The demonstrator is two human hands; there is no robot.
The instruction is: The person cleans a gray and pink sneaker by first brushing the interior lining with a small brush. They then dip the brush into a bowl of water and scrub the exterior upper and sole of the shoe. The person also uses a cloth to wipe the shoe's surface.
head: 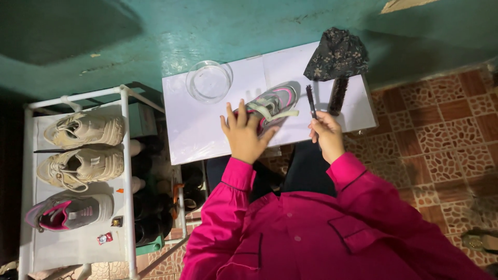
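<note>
left hand is flat on the heel end of a grey and pink sneaker, fingers spread, pinning it down on the white table. right hand has its fingers curled tight around a thin dark brush, bristles pointing up, just beside the shoe. clear glass bowl sits to the left, a dark floral cloth and a bigger brush to the right. three more sneakers are on the white rack.
</note>
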